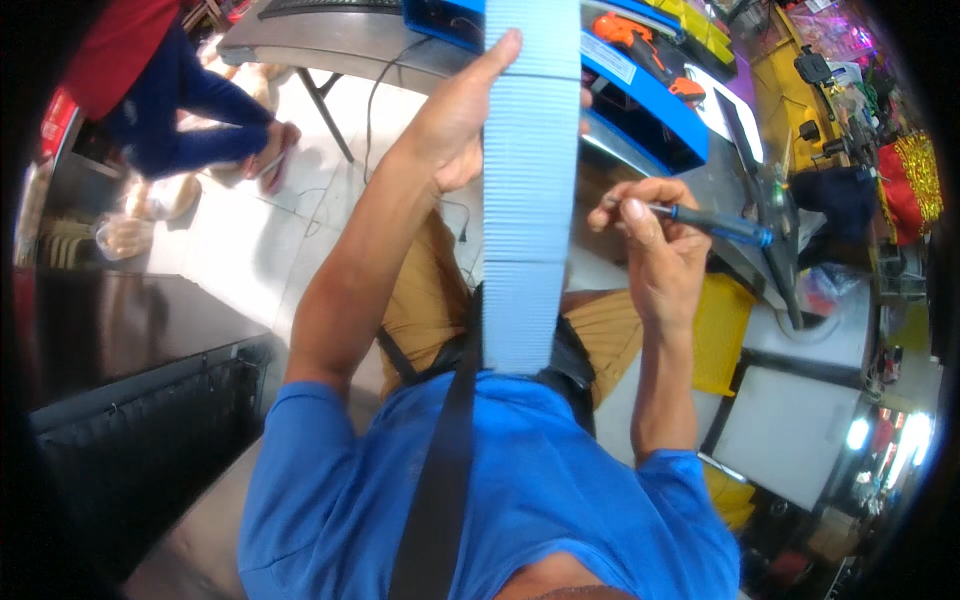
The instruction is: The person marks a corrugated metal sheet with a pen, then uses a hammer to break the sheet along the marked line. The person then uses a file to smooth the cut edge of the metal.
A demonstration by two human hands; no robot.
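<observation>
A long, light-blue ribbed panel (531, 170) stretches from the top edge of the view down to my waist, with thin dark seams across it. My left hand (455, 125) grips its left edge near the top, thumb on the ribbed face; fingertips show at the right edge. Between the thumb and fingers of my right hand (665, 255) is a screwdriver (728, 225) with a black and blue handle. Its handle end points right, and its tip end lies by my fingers, apart from the panel.
Beyond my hands, a blue open-sided housing (665, 120) sits on a grey table (255, 42). An orange power tool (628, 36) lies behind it. A person in dark trousers (185, 110) is at far left. Yellow crate (722, 335) stands to my right, a dark cabinet (140, 325) to my left.
</observation>
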